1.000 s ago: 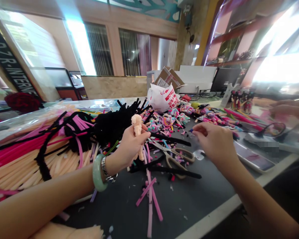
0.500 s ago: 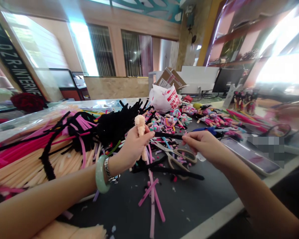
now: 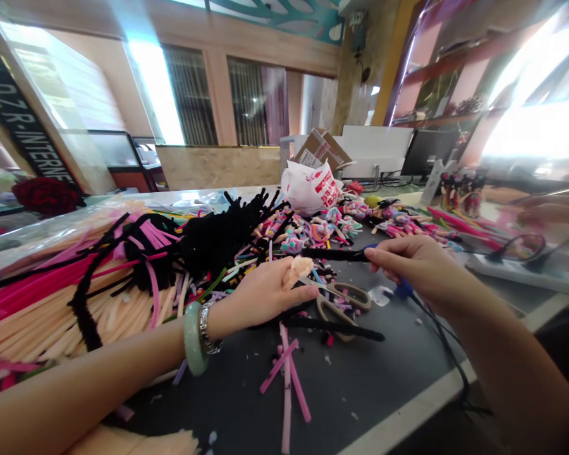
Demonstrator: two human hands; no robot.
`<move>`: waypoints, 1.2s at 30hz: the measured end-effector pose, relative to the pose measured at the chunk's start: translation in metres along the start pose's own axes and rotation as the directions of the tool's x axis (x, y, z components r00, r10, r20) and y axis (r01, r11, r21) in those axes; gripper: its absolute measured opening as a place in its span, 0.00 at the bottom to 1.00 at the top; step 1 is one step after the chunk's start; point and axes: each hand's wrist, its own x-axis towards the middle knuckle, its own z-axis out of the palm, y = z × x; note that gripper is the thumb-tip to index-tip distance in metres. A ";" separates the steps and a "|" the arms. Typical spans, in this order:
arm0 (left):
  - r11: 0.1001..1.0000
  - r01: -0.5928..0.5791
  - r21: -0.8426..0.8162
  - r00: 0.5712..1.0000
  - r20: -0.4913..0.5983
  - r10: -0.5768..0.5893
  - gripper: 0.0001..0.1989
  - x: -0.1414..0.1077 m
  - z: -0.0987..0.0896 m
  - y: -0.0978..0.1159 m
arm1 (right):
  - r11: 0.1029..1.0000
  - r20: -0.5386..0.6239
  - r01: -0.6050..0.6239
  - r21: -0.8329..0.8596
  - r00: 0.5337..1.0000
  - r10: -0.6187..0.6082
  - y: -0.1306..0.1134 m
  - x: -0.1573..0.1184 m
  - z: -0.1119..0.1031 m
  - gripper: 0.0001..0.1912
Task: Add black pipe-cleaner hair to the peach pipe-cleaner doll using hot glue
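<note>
My left hand [image 3: 275, 284] is closed around a small peach figure of twisted pipe cleaner [image 3: 298, 270], with much of it hidden by the fingers. A black pipe cleaner [image 3: 334, 254] stretches from near the figure to my right hand [image 3: 403, 256], whose thumb and fingers pinch its right end. Whether its left end touches the figure, I cannot tell. Scissors with beige handles [image 3: 344, 303] lie on the dark table below, between the hands. Behind my right hand shows part of a blue tool [image 3: 403, 289] with a black cord [image 3: 439, 328].
On the left lie bundles of peach pipe cleaners [image 3: 109, 316] and a black fuzzy heap [image 3: 218, 227]. Pink strips [image 3: 287, 385] lie in front. Farther back are a white plastic bag [image 3: 310, 186] and colourful small figures [image 3: 327, 230]. Another person's hand [image 3: 557, 212] blurs at right.
My left hand has moved right and tipped the peach figure over from upright. My right hand has shifted slightly right with the black pipe cleaner. The phone at right no longer shows; a cord does.
</note>
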 end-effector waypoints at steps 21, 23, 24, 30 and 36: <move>0.993 -0.104 -0.063 0.992 0.066 0.108 0.19 -0.007 -0.001 0.010 | 0.977 0.047 0.034 -0.212 0.999 -0.024 -0.006 -0.004 0.003 0.22; 0.994 -0.094 -0.055 0.992 0.079 0.099 0.19 -0.006 -0.001 0.011 | 0.976 0.049 0.025 -0.214 0.999 -0.015 -0.007 -0.003 0.003 0.22; 0.995 -0.089 -0.055 0.992 0.085 0.093 0.19 -0.006 -0.001 0.011 | 0.976 0.048 0.020 -0.216 0.999 -0.010 -0.007 -0.003 0.003 0.22; 0.989 -0.073 -0.130 0.993 0.078 0.084 0.18 -0.006 0.001 0.010 | 0.978 0.047 -0.007 -0.206 0.999 0.017 -0.008 -0.003 0.003 0.22; 0.969 -0.079 -0.233 0.995 0.040 0.091 0.16 -0.003 0.005 0.001 | 0.989 0.029 -0.038 -0.140 0.999 0.042 -0.009 -0.004 0.007 0.21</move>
